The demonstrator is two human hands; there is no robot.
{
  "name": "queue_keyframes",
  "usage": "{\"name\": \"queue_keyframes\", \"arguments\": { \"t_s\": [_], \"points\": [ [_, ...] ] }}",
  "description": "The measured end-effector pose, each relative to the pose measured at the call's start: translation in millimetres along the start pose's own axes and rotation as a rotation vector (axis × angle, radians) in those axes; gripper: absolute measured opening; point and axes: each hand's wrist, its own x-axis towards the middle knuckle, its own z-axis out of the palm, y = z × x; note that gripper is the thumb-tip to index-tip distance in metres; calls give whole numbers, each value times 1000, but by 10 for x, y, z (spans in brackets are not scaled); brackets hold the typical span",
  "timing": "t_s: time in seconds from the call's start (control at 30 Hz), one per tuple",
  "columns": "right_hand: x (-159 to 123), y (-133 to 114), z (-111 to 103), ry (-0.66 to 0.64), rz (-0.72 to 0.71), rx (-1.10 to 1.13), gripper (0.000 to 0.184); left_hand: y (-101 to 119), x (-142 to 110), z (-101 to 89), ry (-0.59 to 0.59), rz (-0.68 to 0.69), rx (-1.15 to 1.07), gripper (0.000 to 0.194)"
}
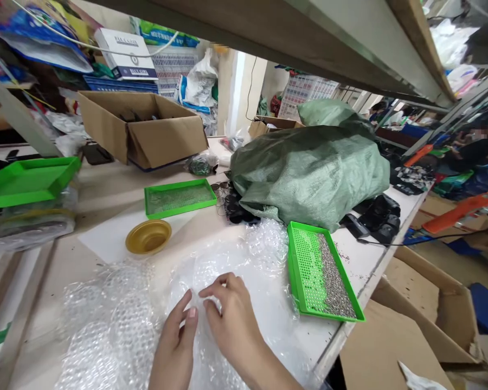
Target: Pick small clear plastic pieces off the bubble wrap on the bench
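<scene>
My left hand [174, 341] and my right hand [232, 314] face each other low in the middle, over a spread of clear plastic film [264, 303]. The fingers of both are bent, with thumb and fingertips drawn close. Whatever lies between the fingertips is too small or too clear to make out. Bubble-textured clear plastic [101, 336] lies in a heap left of my left hand. To the right of my right hand, a green perforated tray [307, 271] holds many small metal pieces [333, 271] along its right side.
A gold-coloured bowl [148, 236] and another green tray [181, 199] stand farther back. Behind them is an open cardboard box [162, 141]. A large green sack [309, 173] bulks at the back right. Overhead runs a shelf beam [268, 43]; cardboard boxes [423, 303] stand beyond the table's right edge.
</scene>
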Motion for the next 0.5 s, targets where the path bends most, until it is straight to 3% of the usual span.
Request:
{"name": "queue_keyframes", "arguments": {
  "t_s": [0.1, 0.3, 0.37, 0.5],
  "points": [
    [-14, -15, 9, -37, -11, 203, 27, 21, 57, 55, 50, -1, -68, 61],
    [43, -65, -107, -111, 106, 407, 21, 158, -109, 22, 124, -16, -175, 45],
    [55, -77, -158, -99, 83, 416, 19, 234, -160, 47, 155, -22, -143, 40],
    [64, -83, -223, -67, 84, 442, 12, 293, -221, 87, 190, 97, -17, 38]
  ]
}}
